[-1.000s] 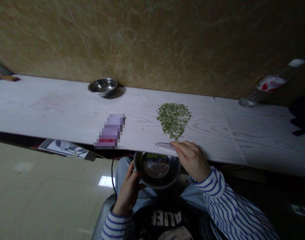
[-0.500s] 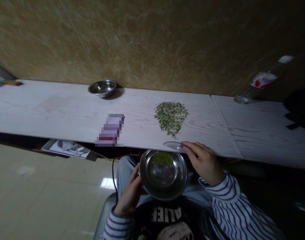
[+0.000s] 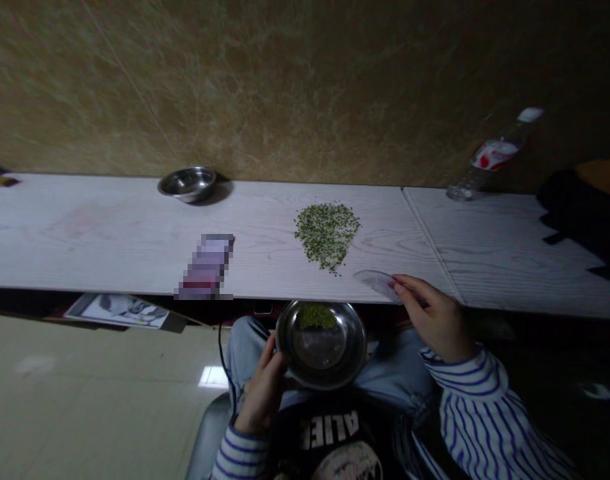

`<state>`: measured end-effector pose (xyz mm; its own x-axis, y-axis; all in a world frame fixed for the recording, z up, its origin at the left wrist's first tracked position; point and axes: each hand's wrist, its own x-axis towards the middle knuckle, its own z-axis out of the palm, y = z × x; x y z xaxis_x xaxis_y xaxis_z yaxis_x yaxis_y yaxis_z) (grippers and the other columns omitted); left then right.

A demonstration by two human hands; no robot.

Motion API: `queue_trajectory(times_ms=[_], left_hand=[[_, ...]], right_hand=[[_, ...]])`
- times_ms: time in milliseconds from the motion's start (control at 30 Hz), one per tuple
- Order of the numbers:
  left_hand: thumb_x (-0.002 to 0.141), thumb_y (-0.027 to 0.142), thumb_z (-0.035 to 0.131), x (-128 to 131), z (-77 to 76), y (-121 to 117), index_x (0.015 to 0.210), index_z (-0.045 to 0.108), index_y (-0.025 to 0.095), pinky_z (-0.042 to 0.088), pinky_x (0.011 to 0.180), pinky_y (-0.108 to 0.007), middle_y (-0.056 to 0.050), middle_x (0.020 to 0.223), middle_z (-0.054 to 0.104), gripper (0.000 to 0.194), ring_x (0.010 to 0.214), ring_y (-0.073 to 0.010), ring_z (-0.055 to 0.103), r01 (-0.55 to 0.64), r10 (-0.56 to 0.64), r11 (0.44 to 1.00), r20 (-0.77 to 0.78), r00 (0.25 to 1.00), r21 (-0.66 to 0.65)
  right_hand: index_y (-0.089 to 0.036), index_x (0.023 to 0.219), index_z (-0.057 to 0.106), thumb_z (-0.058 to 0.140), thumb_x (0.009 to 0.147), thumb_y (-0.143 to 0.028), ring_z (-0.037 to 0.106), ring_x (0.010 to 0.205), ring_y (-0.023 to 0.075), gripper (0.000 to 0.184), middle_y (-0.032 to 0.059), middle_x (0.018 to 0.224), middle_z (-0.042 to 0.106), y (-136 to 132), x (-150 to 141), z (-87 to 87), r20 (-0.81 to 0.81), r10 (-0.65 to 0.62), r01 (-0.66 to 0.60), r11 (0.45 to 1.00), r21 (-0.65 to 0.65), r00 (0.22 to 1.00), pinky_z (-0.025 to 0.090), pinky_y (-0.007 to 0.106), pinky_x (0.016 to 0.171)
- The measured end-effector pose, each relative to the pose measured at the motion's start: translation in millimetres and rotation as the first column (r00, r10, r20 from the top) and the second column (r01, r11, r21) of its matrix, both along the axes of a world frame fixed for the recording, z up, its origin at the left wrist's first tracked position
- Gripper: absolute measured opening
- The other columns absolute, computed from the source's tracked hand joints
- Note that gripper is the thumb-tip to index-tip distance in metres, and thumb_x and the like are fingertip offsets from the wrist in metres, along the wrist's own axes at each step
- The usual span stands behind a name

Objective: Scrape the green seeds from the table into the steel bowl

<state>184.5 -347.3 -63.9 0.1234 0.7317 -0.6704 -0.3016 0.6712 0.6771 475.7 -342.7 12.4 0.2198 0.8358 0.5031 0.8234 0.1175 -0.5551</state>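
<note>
My left hand (image 3: pixel 265 387) is closed on the left rim of a steel bowl (image 3: pixel 352 367), which sits over my lap just under the table edge. Small green beans (image 3: pixel 317 317), like mung beans, lie heaped at the bowl's far side. Between thumb and fingers, my right hand (image 3: pixel 437 320) pinches a clear half-round plastic piece (image 3: pixel 377 281) that looks like a protractor. It is at the table's front edge, to the right of the bowl. More green beans (image 3: pixel 327 233) are spread in a loose patch on the white tabletop, beyond the plastic piece.
On the table (image 3: pixel 265 267) stand a smaller steel bowl (image 3: pixel 187 183) near the wall and a plastic bottle (image 3: pixel 492 157) at the back right. A blurred-out flat phone-like object (image 3: pixel 207 267) lies at the front edge. Dark cloth (image 3: pixel 579 213) is far right; an open drawer (image 3: pixel 125 312) juts out below left.
My right hand has moved the plastic piece rightward, away from above the bowl and from the bean patch. The camera view has shifted a little to the right. My left hand still holds the bowl.
</note>
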Motion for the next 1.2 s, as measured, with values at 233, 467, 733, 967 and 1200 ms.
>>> queue_trajectory(times_ms=[233,467,733,967,1200], left_hand=[[0.077,0.035,0.064,0,-4.8,5,0.146,0.046,0.030,0.055,0.067,-0.036,-0.011,0.136,0.061,0.072,0.109,-0.0325,0.061,0.061,-0.061,0.998,-0.015,0.998,-0.008],[0.080,0.037,0.065,4,-7.2,10,0.148,0.044,0.030,0.054,0.069,-0.036,-0.011,0.139,0.059,0.071,0.114,-0.0335,0.059,0.135,-0.136,0.990,-0.009,0.991,-0.030],[0.081,0.038,0.065,6,-2.7,16,0.148,0.043,0.030,0.055,0.072,-0.037,-0.010,0.141,0.058,0.071,0.115,-0.0318,0.059,0.115,-0.114,0.993,0.031,0.993,-0.023],[0.079,0.039,0.067,2,-0.5,23,0.150,0.042,0.027,0.054,0.072,-0.036,-0.012,0.133,0.064,0.076,0.108,-0.0315,0.064,0.079,-0.079,0.996,0.006,0.997,-0.035],[0.078,0.041,0.067,3,-7.6,28,0.150,0.042,0.028,0.054,0.069,-0.035,-0.010,0.145,0.056,0.077,0.126,-0.0342,0.055,0.078,-0.077,0.995,0.025,0.997,-0.055]], right_hand=[[-0.020,0.104,0.074,0.057,0.092,-0.028,0.075,0.089,0.0227,0.022,0.0078,0.099,0.078,2,16,-4.3,0.044,0.018,-0.017,1.000,-0.014,0.999,0.061,0.034,0.083],[-0.020,0.103,0.073,0.056,0.091,-0.018,0.072,0.087,0.0202,0.021,0.0062,0.094,0.077,19,17,-3.6,0.113,0.183,-0.179,0.983,-0.049,0.977,0.058,0.033,0.081],[-0.023,0.102,0.074,0.056,0.091,-0.017,0.072,0.087,0.0188,0.022,0.0044,0.095,0.078,58,13,-6.5,0.063,0.375,-0.364,0.922,-0.134,0.925,0.056,0.033,0.081],[-0.023,0.102,0.076,0.054,0.090,-0.016,0.072,0.087,0.0190,0.026,0.0047,0.096,0.078,100,7,-5.6,0.000,0.444,-0.438,0.885,-0.160,0.896,0.056,0.032,0.081],[-0.025,0.103,0.076,0.056,0.088,-0.018,0.072,0.091,0.0197,0.026,0.0044,0.099,0.078,127,4,-2.7,-0.045,0.437,-0.437,0.880,-0.186,0.899,0.057,0.034,0.085]])
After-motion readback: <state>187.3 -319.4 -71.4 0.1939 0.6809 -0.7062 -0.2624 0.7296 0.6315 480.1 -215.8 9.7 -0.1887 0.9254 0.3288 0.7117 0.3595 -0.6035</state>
